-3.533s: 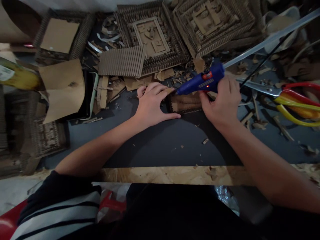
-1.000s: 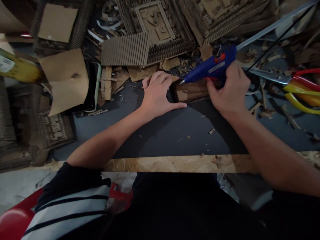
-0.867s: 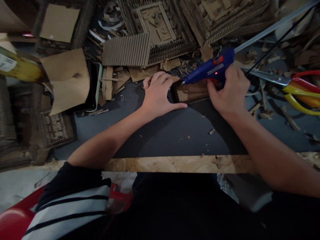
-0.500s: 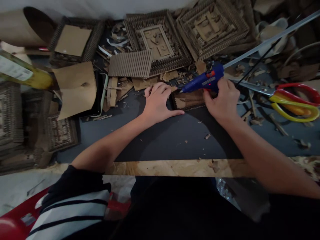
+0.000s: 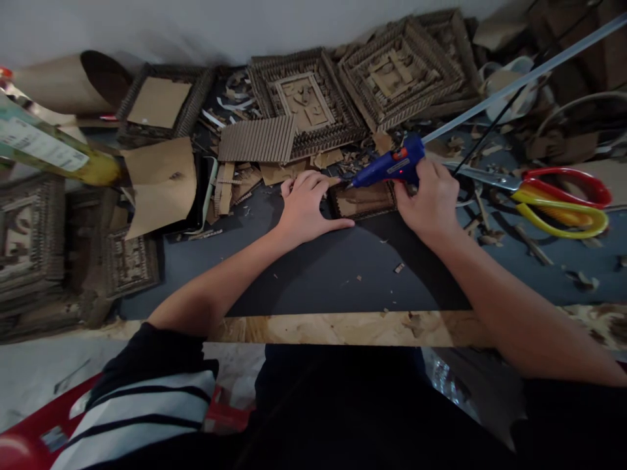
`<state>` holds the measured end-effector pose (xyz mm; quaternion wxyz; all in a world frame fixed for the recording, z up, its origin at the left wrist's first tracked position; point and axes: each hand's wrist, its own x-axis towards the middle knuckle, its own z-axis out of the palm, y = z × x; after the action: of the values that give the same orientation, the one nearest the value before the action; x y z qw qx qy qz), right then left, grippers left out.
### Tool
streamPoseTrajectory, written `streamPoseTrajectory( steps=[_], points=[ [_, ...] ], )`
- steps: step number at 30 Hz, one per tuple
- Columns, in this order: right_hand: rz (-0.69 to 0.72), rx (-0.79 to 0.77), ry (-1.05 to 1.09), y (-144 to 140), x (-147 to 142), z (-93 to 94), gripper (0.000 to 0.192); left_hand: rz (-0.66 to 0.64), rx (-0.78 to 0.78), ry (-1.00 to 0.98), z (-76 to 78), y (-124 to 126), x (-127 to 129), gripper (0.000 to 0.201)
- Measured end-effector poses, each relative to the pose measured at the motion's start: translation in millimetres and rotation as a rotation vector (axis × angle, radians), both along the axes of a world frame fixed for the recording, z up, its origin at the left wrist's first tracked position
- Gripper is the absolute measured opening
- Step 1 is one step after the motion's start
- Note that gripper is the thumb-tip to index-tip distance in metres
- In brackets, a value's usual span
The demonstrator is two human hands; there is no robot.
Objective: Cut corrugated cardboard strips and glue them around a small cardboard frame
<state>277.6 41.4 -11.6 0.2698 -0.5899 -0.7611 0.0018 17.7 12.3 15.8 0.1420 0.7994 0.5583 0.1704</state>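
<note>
In my right hand (image 5: 432, 199) is a blue hot glue gun (image 5: 389, 164), its handle gripped and its nozzle pointing left and down. A clear glue stick (image 5: 524, 79) juts from its back. Under the nozzle lies a small rectangular cardboard frame (image 5: 365, 203) with ridged edges. My left hand (image 5: 304, 207) rests at the frame's left side, thumb stretched out by its near corner and fingers apart from the thumb. A small cardboard scrap (image 5: 334, 181) shows by the index fingertip; whether the fingers touch it I cannot tell.
Scissors with red and yellow handles (image 5: 563, 199) lie at right among scraps. Behind are a corrugated sheet (image 5: 257, 139) and larger layered cardboard frames (image 5: 313, 104). At left stand a yellowish bottle (image 5: 53, 147), a curved cardboard piece (image 5: 159, 186) and stacked frames (image 5: 32, 235). The wooden table edge (image 5: 343, 328) runs nearest me.
The view has shifted slightly, showing more of the wall behind. The glue gun and my right hand have moved a little left over the small frame. My left hand stays beside it.
</note>
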Motion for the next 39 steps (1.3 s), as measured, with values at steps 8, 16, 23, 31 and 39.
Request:
streamPoseTrajectory(
  steps=[8, 16, 23, 31, 39],
  points=[
    [-0.023, -0.031, 0.036, 0.2, 2.7, 3.1, 0.043, 0.008, -0.012, -0.016, 0.6, 0.7, -0.8, 0.089],
    [-0.023, -0.083, 0.024, 1.6, 9.4, 9.2, 0.042, -0.005, -0.002, 0.005, -1.1, 1.0, -2.2, 0.091],
    [-0.016, -0.085, 0.027, -2.4, 8.4, 18.5, 0.033, -0.023, 0.002, 0.016, -0.2, 0.0, -1.9, 0.09],
    [-0.083, -0.158, -0.031, -2.7, 3.9, 27.6, 0.028, -0.029, -0.016, 0.02, -0.2, -0.2, -2.1, 0.091],
    [-0.04, -0.125, 0.001, -5.4, 8.7, 27.9, 0.027, -0.03, -0.018, 0.022, -0.4, 0.1, -2.7, 0.092]
  ],
)
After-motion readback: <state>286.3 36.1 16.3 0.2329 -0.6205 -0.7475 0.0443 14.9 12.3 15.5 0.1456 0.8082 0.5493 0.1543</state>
